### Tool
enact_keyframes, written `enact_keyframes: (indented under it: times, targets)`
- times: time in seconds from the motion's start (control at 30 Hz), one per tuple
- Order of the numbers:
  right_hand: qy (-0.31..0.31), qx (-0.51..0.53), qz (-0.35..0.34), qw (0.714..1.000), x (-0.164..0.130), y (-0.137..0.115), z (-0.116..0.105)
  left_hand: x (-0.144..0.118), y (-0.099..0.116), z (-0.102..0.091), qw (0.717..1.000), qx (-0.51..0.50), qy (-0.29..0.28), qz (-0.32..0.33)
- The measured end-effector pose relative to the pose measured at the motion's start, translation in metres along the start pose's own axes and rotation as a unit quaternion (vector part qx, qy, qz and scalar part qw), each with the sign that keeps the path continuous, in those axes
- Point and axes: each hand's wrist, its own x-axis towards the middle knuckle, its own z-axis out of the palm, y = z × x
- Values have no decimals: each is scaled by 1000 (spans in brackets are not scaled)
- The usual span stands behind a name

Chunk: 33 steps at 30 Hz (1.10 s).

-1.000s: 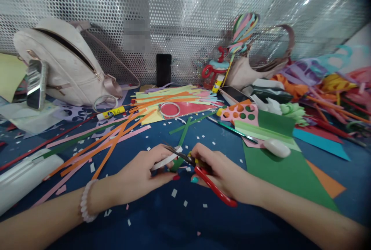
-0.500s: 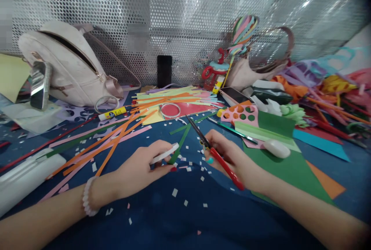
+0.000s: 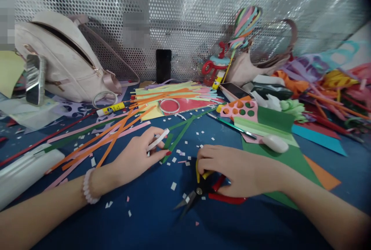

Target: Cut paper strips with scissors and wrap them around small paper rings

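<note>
My left hand (image 3: 137,153) pinches a narrow white strip (image 3: 158,140), apparently paper, between curled fingers and thumb. Green paper strips (image 3: 181,136) lie just behind its fingertips; whether one is also held I cannot tell. Low over the table, my right hand (image 3: 228,169) is closed around the handles of a pair of scissors (image 3: 199,191) with red and yellow grips. The blades stand slightly apart and point toward the near left. Small white paper scraps (image 3: 173,186) are scattered between and below the hands.
Orange strips (image 3: 116,130) and a glue stick (image 3: 110,109) lie at left, near a white backpack (image 3: 63,64). Green sheets (image 3: 261,157), a white computer mouse (image 3: 275,143) and a pen (image 3: 232,126) lie right. A phone (image 3: 164,65) stands against the perforated back wall (image 3: 185,10).
My right hand has turned over and moved down, swinging the scissors from pointing away to pointing toward the near left. My left hand has shifted slightly up and left, still with the white strip.
</note>
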Motion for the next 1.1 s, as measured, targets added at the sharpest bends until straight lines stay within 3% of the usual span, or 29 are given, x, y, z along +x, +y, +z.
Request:
enact_keyframes:
  times: [0.13, 0.23, 0.43, 0.9, 1.0, 1.1]
  targets:
    - [-17, 88, -15, 996, -6, 2, -3, -1, 2, 0, 1000, -19, -11, 2]
    - [20, 120, -39, 992, -1, -4, 0, -1, 2, 2, 1000, -27, -14, 2]
    - [34, 126, -88, 988, 19, -22, 18, -2, 0, 3, 999, -17, -28, 13]
    - [30, 77, -78, 994, 26, -28, 30, -3, 6, 2, 998, -6, -58, 22]
    - [36, 160, -56, 985, 26, -25, 29, -3, 9, 1, 997, -15, -73, 16]
    - [96, 323, 14, 941, 28, -19, 30, -4, 12, 2, 996, -17, -89, 14]
